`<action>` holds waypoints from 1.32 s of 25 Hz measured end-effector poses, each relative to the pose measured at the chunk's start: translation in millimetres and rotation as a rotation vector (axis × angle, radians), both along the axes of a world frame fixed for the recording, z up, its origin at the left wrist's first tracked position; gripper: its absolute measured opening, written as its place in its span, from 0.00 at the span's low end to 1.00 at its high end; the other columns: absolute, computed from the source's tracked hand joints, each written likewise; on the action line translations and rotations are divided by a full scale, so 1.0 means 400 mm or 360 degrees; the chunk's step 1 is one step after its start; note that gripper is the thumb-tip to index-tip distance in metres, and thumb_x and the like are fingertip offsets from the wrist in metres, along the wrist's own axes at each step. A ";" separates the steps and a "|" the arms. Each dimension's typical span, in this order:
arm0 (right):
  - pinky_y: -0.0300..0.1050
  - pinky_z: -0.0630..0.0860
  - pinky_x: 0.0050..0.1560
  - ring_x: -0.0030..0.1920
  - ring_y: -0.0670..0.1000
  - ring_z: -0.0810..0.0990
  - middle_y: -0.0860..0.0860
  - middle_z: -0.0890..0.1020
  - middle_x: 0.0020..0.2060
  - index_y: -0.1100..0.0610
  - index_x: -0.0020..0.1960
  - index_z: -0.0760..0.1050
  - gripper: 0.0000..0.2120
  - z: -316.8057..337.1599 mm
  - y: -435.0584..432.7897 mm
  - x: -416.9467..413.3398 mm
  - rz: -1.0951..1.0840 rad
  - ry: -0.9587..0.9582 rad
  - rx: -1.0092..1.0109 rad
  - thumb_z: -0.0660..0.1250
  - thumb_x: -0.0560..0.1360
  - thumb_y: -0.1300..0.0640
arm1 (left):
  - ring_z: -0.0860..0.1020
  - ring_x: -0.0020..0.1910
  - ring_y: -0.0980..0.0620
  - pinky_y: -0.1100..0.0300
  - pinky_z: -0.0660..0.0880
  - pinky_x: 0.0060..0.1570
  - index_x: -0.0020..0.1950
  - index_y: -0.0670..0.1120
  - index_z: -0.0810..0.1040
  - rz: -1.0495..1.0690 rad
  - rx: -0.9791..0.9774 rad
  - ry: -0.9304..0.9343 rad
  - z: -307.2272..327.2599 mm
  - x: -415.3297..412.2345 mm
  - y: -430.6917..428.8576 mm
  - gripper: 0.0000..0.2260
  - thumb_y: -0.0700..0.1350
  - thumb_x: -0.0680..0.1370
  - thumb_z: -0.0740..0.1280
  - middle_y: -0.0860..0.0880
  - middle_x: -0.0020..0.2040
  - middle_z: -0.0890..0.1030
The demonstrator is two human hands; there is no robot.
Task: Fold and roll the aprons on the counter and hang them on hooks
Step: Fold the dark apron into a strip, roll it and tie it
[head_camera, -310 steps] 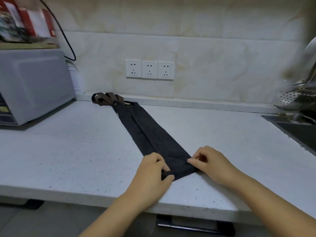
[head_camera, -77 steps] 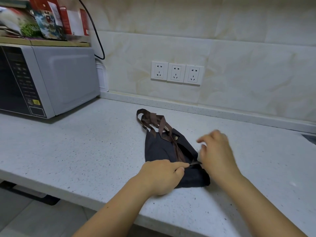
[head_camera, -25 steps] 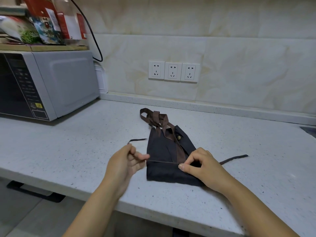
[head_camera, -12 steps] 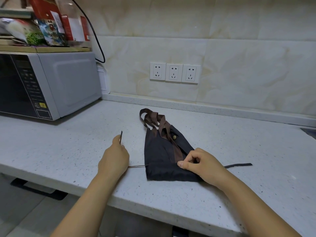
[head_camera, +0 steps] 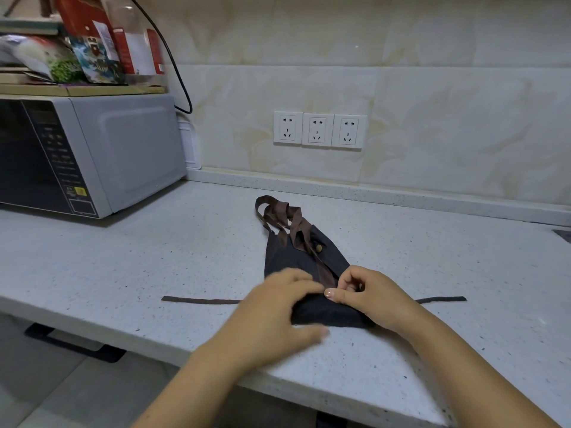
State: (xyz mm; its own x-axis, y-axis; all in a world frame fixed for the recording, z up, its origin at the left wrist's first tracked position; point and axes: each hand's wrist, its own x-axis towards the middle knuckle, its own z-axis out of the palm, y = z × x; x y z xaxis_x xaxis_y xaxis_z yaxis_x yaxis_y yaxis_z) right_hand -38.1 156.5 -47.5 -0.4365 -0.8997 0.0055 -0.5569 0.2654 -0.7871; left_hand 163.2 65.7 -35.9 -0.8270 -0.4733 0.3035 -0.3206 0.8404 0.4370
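Head view: my right grip [head_camera: 364, 291] pinches the rolled apron [head_camera: 296, 257] on the tabletop [head_camera: 123, 273]; my left grip [head_camera: 275, 313] covers its near edge, too blurred to tell its hold

Left grip [head_camera: 278, 307]: blurred, palm down, fingers stretched forward.
Right grip [head_camera: 367, 296]: fingers curled, thumb pinching the apron [head_camera: 296, 257].
Forearms: bare, angled inward.

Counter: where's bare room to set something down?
Free: counter between microwave and apron, behind the left tie; also right of the apron, behind the right tie. Crowded: front centre, left hand and right hand on the apron.
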 end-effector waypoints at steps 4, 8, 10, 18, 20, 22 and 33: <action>0.37 0.68 0.38 0.33 0.42 0.71 0.44 0.74 0.31 0.50 0.40 0.76 0.15 -0.001 0.016 0.008 -0.0055 0.0053 -0.0057 0.71 0.69 0.39 | 0.73 0.55 0.64 0.60 0.72 0.57 0.57 0.63 0.77 -0.0037 0.0317 0.0140 -0.049 -0.029 -0.029 0.14 0.57 0.72 0.73 0.65 0.53 0.75; 0.45 0.74 0.47 0.42 0.52 0.78 0.50 0.81 0.42 0.45 0.44 0.76 0.13 0.011 0.066 -0.016 0.0043 -0.0101 -0.0011 0.70 0.69 0.37 | 0.76 0.50 0.63 0.60 0.74 0.54 0.52 0.64 0.77 0.0034 0.0570 0.0218 -0.043 -0.036 -0.049 0.05 0.57 0.76 0.68 0.62 0.49 0.79; 0.40 0.70 0.44 0.39 0.48 0.75 0.51 0.79 0.41 0.46 0.42 0.77 0.10 0.019 0.071 -0.016 0.0028 -0.0047 0.0029 0.70 0.70 0.40 | 0.72 0.53 0.61 0.64 0.71 0.54 0.52 0.62 0.77 0.0066 0.0491 0.0194 -0.050 -0.044 -0.043 0.05 0.58 0.78 0.65 0.62 0.49 0.76; 0.40 0.64 0.35 0.35 0.47 0.70 0.48 0.74 0.35 0.56 0.43 0.72 0.18 0.045 -0.007 -0.032 -0.0224 0.0057 0.0236 0.71 0.71 0.41 | 0.66 0.60 0.53 0.54 0.62 0.57 0.59 0.60 0.73 0.0502 -0.0167 -0.0045 -0.051 -0.108 -0.041 0.12 0.60 0.81 0.55 0.59 0.54 0.72; 0.41 0.65 0.35 0.34 0.47 0.70 0.49 0.75 0.35 0.55 0.42 0.70 0.17 0.036 -0.031 -0.035 -0.0291 0.0074 0.0170 0.72 0.71 0.43 | 0.69 0.58 0.52 0.54 0.63 0.56 0.56 0.57 0.74 0.0467 -0.0359 0.0063 -0.077 -0.113 -0.026 0.14 0.61 0.78 0.55 0.58 0.54 0.73; 0.43 0.67 0.37 0.35 0.48 0.73 0.49 0.76 0.36 0.54 0.39 0.70 0.16 0.020 -0.050 -0.035 -0.0323 0.0256 0.0155 0.70 0.73 0.43 | 0.70 0.57 0.53 0.55 0.64 0.56 0.59 0.54 0.73 0.0394 -0.0345 0.0041 -0.103 -0.113 -0.021 0.20 0.65 0.75 0.58 0.56 0.57 0.71; 0.42 0.72 0.46 0.44 0.45 0.77 0.43 0.76 0.45 0.48 0.42 0.78 0.25 0.009 -0.009 -0.050 -0.0127 0.0205 0.0128 0.63 0.64 0.27 | 0.72 0.48 0.59 0.58 0.71 0.53 0.57 0.57 0.74 0.0296 0.0118 0.0226 -0.075 -0.105 -0.064 0.12 0.60 0.77 0.64 0.60 0.48 0.73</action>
